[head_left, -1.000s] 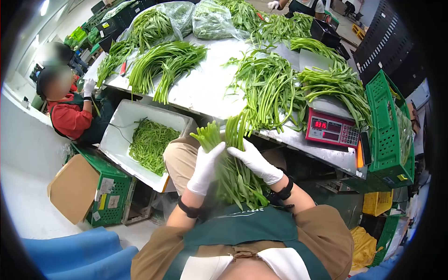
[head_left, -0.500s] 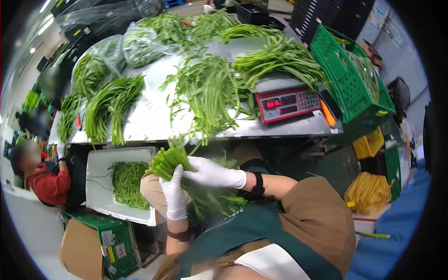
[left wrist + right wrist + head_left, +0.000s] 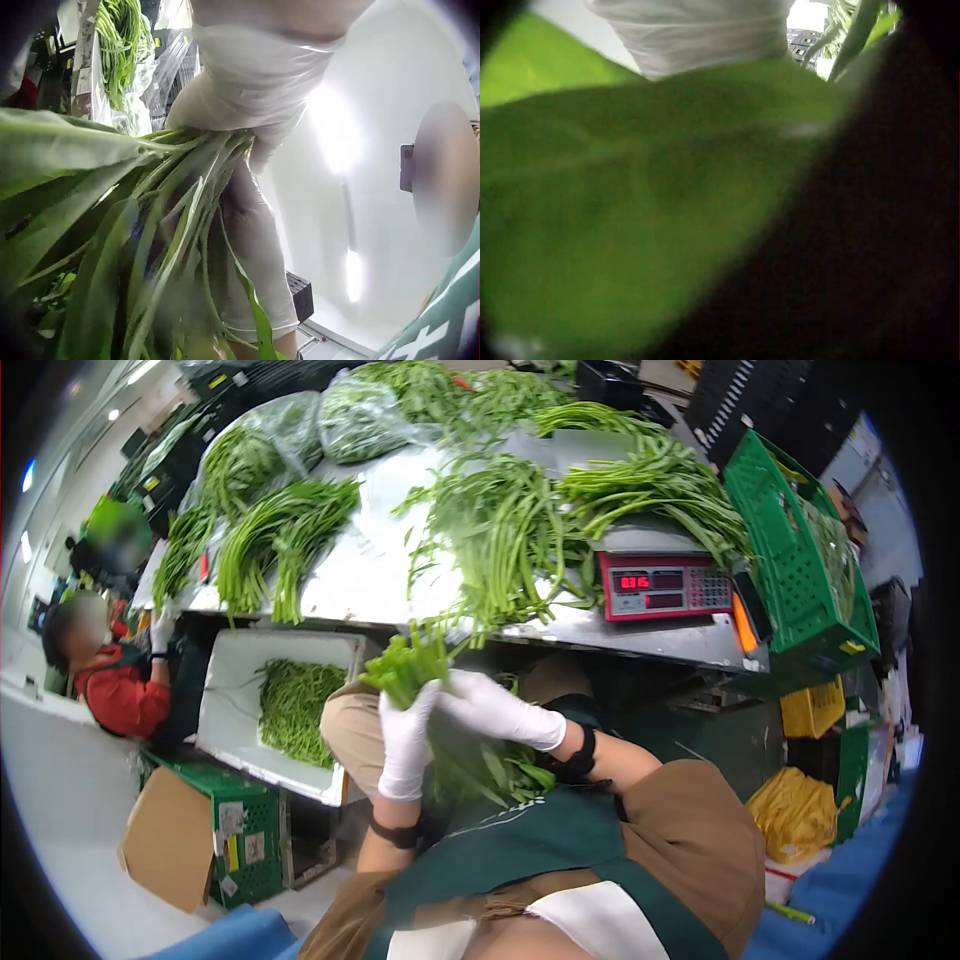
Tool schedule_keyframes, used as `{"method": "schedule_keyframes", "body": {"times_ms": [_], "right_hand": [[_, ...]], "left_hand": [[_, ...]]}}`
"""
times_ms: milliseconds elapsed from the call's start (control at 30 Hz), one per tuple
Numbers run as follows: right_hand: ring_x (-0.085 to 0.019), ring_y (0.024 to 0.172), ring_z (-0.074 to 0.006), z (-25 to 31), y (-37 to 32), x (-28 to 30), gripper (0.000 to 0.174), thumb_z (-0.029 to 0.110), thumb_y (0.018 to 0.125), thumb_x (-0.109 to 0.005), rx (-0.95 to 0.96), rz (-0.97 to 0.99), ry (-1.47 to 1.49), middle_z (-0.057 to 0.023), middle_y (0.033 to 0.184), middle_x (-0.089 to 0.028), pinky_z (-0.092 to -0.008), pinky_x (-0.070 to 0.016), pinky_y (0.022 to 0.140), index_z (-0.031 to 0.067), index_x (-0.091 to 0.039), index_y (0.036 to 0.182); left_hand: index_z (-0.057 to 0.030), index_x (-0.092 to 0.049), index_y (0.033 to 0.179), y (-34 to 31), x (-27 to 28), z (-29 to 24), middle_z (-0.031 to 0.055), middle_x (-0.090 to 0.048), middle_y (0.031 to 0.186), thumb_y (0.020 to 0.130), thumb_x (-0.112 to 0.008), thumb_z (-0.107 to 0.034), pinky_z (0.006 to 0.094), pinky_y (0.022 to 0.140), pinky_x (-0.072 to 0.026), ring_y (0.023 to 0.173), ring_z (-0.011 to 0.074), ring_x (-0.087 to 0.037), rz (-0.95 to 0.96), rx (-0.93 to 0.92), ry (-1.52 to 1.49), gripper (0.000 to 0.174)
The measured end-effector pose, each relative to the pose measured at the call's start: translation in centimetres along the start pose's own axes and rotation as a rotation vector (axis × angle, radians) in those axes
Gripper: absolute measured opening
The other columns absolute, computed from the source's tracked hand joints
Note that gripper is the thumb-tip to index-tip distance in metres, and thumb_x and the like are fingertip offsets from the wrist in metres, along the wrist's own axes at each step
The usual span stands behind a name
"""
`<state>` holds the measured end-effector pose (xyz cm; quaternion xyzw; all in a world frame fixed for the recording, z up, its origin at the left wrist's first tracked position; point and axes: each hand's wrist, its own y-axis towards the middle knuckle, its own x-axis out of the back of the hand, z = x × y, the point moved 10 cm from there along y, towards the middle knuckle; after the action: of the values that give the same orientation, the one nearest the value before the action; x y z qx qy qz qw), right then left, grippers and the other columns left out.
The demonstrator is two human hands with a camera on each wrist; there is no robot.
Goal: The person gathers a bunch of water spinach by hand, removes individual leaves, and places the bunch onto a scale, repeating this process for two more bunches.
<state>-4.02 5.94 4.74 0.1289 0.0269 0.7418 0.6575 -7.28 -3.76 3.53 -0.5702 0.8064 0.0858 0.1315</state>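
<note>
In the head view, my white-gloved left hand [image 3: 404, 748] grips a bunch of water spinach [image 3: 408, 668] just under its cut stem ends. My gloved right hand [image 3: 498, 710] holds the same bunch from the other side, close against the left. The stems point up toward the table, and the leaves hang over my lap and apron. Long leaves [image 3: 97, 247] spread below the gloves in the left wrist view. A blurred leaf [image 3: 645, 202] fills most of the right wrist view, hiding the right fingers there.
Piles of water spinach [image 3: 495, 540] lie across the metal table [image 3: 385, 575]. More rests on a red scale [image 3: 665, 588]. A green crate [image 3: 790, 560] stands at right. A white foam box [image 3: 230, 690] with loose greens sits below the table, near a person in red [image 3: 125, 695].
The stems, earlier spread between two separated hands, are now gathered in one bundle with the hands together. The head view swung right, then partly back.
</note>
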Motion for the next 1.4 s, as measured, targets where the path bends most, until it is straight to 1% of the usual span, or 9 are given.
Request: {"method": "schedule_keyframes", "body": {"times_ms": [233, 433, 567, 700, 867, 1033, 1100, 1233, 1400], "right_hand": [[-0.058, 0.115, -0.0382, 0.7, -0.5, -1.1, 0.035, 0.022, 0.099, -0.049, -0.049, 0.127, -0.11, -0.0236, 0.121, -0.062, -0.042, -0.0433, 0.101, 0.0002, -0.055, 0.126], [-0.035, 0.132, -0.0238, 5.4, 0.8, -1.1, 0.071, 0.016, 0.073, -0.08, 0.113, 0.301, 0.115, -0.0104, 0.135, -0.041, -0.0366, -0.0313, 0.111, 0.0026, -0.047, 0.135], [-0.052, 0.116, -0.0208, 7.9, 1.1, -3.3, 0.063, 0.021, 0.074, -0.083, 0.297, 0.257, 0.231, -0.0134, 0.128, -0.056, -0.0341, -0.0419, 0.101, 0.0015, -0.054, 0.125], [-0.064, 0.078, -0.0178, 7.2, 1.2, -5.1, 0.039, 0.022, 0.077, -0.077, 0.208, 0.38, 0.176, -0.0126, 0.087, -0.068, -0.0336, -0.0526, 0.074, 0.0033, -0.062, 0.107], [-0.066, 0.076, -0.0191, 5.1, 1.3, -8.2, 0.032, 0.019, 0.076, -0.072, 0.115, 0.524, 0.03, -0.0133, 0.084, -0.068, -0.0347, -0.0526, 0.073, 0.0023, -0.063, 0.102], [-0.065, 0.08, -0.017, 8.0, 2.3, -11.1, 0.032, 0.016, 0.079, -0.071, 0.069, 0.681, 0.208, -0.0125, 0.086, -0.068, -0.0335, -0.052, 0.074, 0.0034, -0.063, 0.108], [-0.065, 0.071, -0.0263, 8.5, 3.2, -11.7, 0.019, 0.016, 0.08, -0.071, 0.138, 0.773, 0.027, -0.0123, 0.078, -0.068, -0.0337, -0.0532, 0.07, 0.0043, -0.066, 0.095], [-0.065, 0.066, -0.0363, 17.2, 10.8, -8.4, 0.007, 0.014, 0.077, -0.067, 0.39, 0.721, -0.807, -0.013, 0.07, -0.066, -0.0403, -0.0543, 0.062, 0.0084, -0.064, 0.078], [-0.065, 0.069, -0.026, 21.5, 19.8, -5.8, 0.006, 0.012, 0.071, -0.068, 0.892, 0.517, -1.398, -0.0078, 0.069, -0.062, -0.0379, -0.0506, 0.065, 0.0114, -0.064, 0.076]], "left_hand": [[0.004, -0.064, 0.117, -0.1, -1.8, -1.6, 0.0135, -0.069, 0.112, 0.086, -0.071, -0.008, 0.0329, 0.094, -0.0492, 0.102, 0.0188, -0.065, 0.177, 0.123, 0.151, 0.034], [0.0035, -0.06, 0.119, -2.4, -2.6, -9.5, 0.0054, -0.066, 0.098, 0.075, -0.068, 0.011, 0.0294, 0.087, -0.0501, 0.092, 0.0141, -0.063, 0.096, -0.217, 0.347, 0.045], [0.0016, -0.059, 0.114, -3.7, -4.1, -11.0, 0.0069, -0.065, 0.096, 0.07, -0.073, 0.007, 0.0304, 0.083, -0.0514, 0.089, 0.0147, -0.063, 0.179, -0.137, 0.219, 0.047], [-0.0002, -0.058, 0.116, -4.1, -4.1, -11.8, 0.006, -0.066, 0.098, 0.07, -0.082, -0.001, 0.0283, 0.078, -0.0533, 0.089, 0.0121, -0.064, 0.367, -0.161, 0.154, 0.052], [-0.0009, -0.059, 0.114, -5.4, -2.2, -10.7, 0.0039, -0.065, 0.094, 0.074, -0.078, 0.001, 0.0264, 0.079, -0.051, 0.087, 0.0101, -0.062, 0.499, 0.013, -0.059, 0.044], [-0.0014, -0.056, 0.123, -5.6, 2.5, -10.4, 0.0035, -0.064, 0.098, 0.081, -0.075, -0.004, 0.0276, 0.085, -0.0476, 0.091, 0.012, -0.06, 0.201, -0.037, -0.083, 0.046], [-0.0013, -0.055, 0.125, -5.6, 3.5, -10.3, 0.0041, -0.065, 0.101, 0.082, -0.076, -0.006, 0.028, 0.086, -0.0475, 0.09, 0.0128, -0.061, 0.207, -0.049, -0.187, 0.048], [-0.0068, -0.057, 0.116, -5.0, 2.7, -20.4, 0.0095, -0.065, 0.116, 0.081, -0.076, -0.003, 0.0459, 0.103, -0.0418, 0.12, 0.03, -0.053, 0.42, -0.985, 0.177, 0.04], [-0.0049, -0.045, 0.135, 0.7, 7.1, -19.4, 0.0168, -0.046, 0.141, 0.079, -0.075, 0.001, 0.044, 0.108, -0.0388, 0.13, 0.0334, -0.046, -0.14, -0.941, 0.503, 0.064]]}}
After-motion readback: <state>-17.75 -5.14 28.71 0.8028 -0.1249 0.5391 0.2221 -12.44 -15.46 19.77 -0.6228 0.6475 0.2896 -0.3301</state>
